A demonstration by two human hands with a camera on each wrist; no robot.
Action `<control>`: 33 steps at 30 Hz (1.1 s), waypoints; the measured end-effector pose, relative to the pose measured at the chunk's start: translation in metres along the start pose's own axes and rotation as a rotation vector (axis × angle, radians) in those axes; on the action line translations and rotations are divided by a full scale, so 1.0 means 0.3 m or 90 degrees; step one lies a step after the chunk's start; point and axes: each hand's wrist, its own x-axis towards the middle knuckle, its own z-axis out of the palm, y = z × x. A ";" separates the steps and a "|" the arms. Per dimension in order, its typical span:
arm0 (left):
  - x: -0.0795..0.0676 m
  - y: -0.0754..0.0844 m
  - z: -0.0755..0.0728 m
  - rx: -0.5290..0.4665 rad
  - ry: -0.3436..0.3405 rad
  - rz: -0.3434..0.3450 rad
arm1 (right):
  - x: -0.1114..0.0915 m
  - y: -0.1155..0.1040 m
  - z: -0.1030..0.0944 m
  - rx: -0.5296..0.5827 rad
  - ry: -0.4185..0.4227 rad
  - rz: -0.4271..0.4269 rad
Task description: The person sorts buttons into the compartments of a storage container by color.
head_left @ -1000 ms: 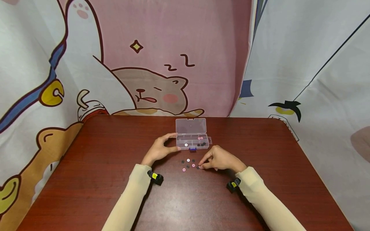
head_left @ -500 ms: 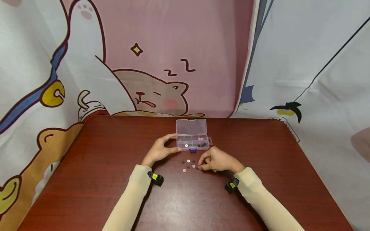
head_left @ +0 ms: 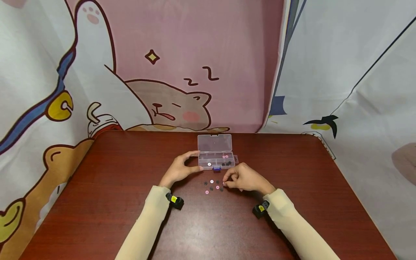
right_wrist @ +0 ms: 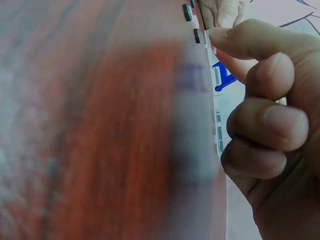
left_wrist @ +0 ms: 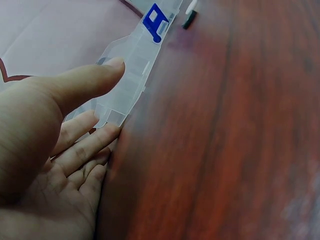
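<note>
A clear plastic compartment box (head_left: 210, 159) stands with its lid (head_left: 214, 143) raised at the back and a blue latch (head_left: 216, 168) in front. My left hand (head_left: 178, 168) holds the box's left end between thumb and fingers; in the left wrist view the thumb (left_wrist: 95, 82) lies along the near side. My right hand (head_left: 248, 178) pinches a small pink button (head_left: 223, 184) between thumb and index finger, just in front of the box's right corner. On the table nearby lie several black, pink and white buttons, among them a white one (head_left: 212, 181) and a pink one (head_left: 207, 192).
Pink buttons (head_left: 225, 156), black buttons (head_left: 229, 163) and a white button (head_left: 209, 164) sit in separate compartments. The box rests on a reddish-brown wooden table (head_left: 208, 224). A cartoon-printed curtain (head_left: 195, 54) hangs behind the table's far edge.
My right hand has risen slightly and moved toward the box with the pink button, baring the black button below its fingertips. My left hand and the box have stayed in place.
</note>
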 end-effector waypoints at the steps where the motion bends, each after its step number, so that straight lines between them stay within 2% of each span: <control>1: 0.000 0.001 0.001 0.000 0.000 0.001 | 0.001 0.002 -0.002 -0.002 0.007 0.004; 15: -0.006 -0.017 0.015 0.004 0.015 0.035 | 0.017 0.024 -0.007 -0.039 0.089 -0.035; 23: -0.004 -0.024 0.021 0.002 0.017 0.031 | 0.032 0.016 -0.018 -0.022 0.146 -0.019; 33: -0.005 -0.025 0.023 0.011 0.018 0.030 | 0.041 0.007 -0.034 0.005 0.198 -0.026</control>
